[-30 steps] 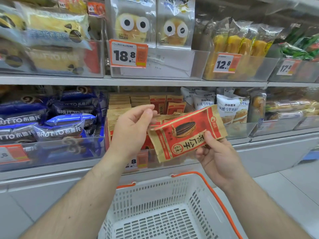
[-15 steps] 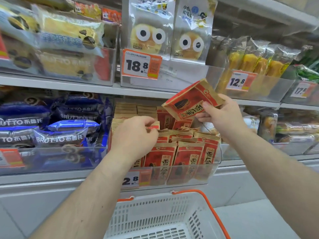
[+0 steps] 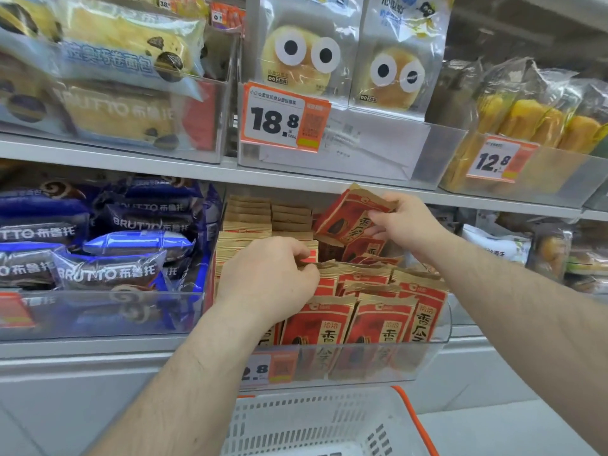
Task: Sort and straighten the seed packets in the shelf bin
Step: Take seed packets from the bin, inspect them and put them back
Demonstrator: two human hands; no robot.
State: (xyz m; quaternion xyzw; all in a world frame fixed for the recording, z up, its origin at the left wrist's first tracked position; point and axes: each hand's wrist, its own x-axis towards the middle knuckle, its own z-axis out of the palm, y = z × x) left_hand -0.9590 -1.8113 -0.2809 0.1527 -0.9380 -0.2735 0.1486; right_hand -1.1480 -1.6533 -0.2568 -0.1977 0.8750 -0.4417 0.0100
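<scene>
My right hand (image 3: 403, 225) pinches a tilted red-and-tan paper seed packet (image 3: 350, 213) above the clear plastic shelf bin (image 3: 437, 327); my left hand (image 3: 269, 274) grips the upright packets' tops (image 3: 324, 266).

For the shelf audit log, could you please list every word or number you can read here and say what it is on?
"18.8": orange price tag, upper bin.
"12.8": orange price tag, upper right bin.
"BRUTTO 布鲁托": blue snack wrappers.
"香瓜子": red seed packet that the right hand holds.
"洽洽": front seed packets; the left hand grips packet tops behind them.
".8": bin price tag, partly hidden.
Small print: unreadable.
</scene>
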